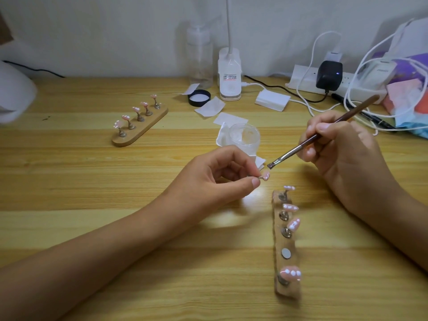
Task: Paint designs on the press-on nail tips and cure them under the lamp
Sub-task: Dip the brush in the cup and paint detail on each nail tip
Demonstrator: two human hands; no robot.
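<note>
Wooden nail stand (279,242), lower right of frame, lying lengthwise on the worktop (92,181). It carries four pink mounted tips (290,273) with white dots, on metal pegs. One bare magnet disc (286,253) sits between the third and the last.

Left hand (215,179), centre of frame. Thumb and forefinger are closed in a pinch on the small peg under one pink nail tip (266,176), held above the worktop; the other fingers are curled in.

Right hand (342,154), right of centre. The fingers are wrapped pen-fashion round a brown-handled brush (324,133). Its flat bristles sit just above the held tip, seemingly a hair apart.

Clear glass jar (244,135), behind the left hand, resting on white wipes (209,107).

Second stand (141,128), upper left of centre, with five pink tips.

Black lid (199,97), clear pump bottle (200,59) and white gooseneck lamp base (229,75), top centre along the wall.

Power strip (305,79) with black adapter (328,75) and white cables, upper right.

White rounded housing (14,93), far left edge; blurred, possibly a curing lamp.
</note>
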